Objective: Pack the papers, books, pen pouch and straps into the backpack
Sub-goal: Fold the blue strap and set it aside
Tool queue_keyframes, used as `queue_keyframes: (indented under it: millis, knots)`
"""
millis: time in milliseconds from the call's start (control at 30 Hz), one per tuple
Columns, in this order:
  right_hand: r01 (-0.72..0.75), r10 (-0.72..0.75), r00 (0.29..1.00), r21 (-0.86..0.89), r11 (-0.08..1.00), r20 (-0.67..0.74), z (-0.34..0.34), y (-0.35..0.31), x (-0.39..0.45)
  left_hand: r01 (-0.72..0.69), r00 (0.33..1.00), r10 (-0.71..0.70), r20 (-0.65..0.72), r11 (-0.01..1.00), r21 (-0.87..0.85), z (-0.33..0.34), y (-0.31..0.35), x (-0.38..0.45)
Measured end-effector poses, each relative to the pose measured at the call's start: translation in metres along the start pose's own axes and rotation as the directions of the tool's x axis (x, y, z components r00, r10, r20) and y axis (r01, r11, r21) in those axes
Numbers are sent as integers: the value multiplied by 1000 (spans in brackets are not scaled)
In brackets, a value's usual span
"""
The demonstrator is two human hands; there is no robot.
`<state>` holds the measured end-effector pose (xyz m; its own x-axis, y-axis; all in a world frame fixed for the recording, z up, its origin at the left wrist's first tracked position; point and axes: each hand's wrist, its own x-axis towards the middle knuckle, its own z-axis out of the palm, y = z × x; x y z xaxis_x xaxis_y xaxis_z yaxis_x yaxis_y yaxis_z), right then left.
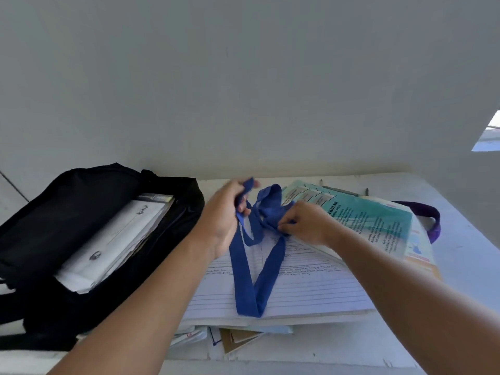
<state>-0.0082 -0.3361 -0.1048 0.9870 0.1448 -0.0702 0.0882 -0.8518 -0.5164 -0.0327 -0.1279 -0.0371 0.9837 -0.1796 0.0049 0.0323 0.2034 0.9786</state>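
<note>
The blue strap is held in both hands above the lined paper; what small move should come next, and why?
Probably keep folding the blue strap into a small bundle. The left hand grips its upper end and the right hand pinches the middle, but a long loop hangs loose over the lined paper. Bundled, it should slip more easily into the open backpack beside the papers already inside.

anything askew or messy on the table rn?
The stack of papers and books under the blue strap is fanned unevenly, with corners jutting out at the front. A teal booklet lies skewed across it. Nothing spilled or visibly damaged.
</note>
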Motion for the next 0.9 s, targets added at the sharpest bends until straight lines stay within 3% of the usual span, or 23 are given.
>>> queue_keyframes:
  millis: [133, 233, 300, 467, 567, 700, 900]
  knots:
    - [-84, 151, 976, 363, 928, -160, -5, -4, -5, 21, 996, -34, 85, 989, 144, 0, -21, 0]
    - [55, 201, 901, 562, 825, -384, -19, -17, -10, -29, 998, 22, 63, 993, 112, 1, -23, 1]
    - [197, 151, 889, 660, 725, -432, -31, -30, -11, -56, 996, 52, 66, 997, 52, 8, -20, 2]
    - [320, -17, 923, 740, 592, -385, -42, -56, -10, -110, 994, 111, 7, 990, -84, 26, -12, 10]
    - [306, 15, 932, 809, 502, -362, -37, -58, -10, -115, 991, 103, -91, 983, -140, 31, -9, 15]
    - [254, 52, 958, 918, 303, -282, -34, -59, -11, -96, 987, 62, -147, 967, -237, 33, -11, 17]
    - [188, 11, 980, 945, 268, -198, -31, -64, -15, -90, 981, 25, -193, 937, -337, 41, -12, 24]
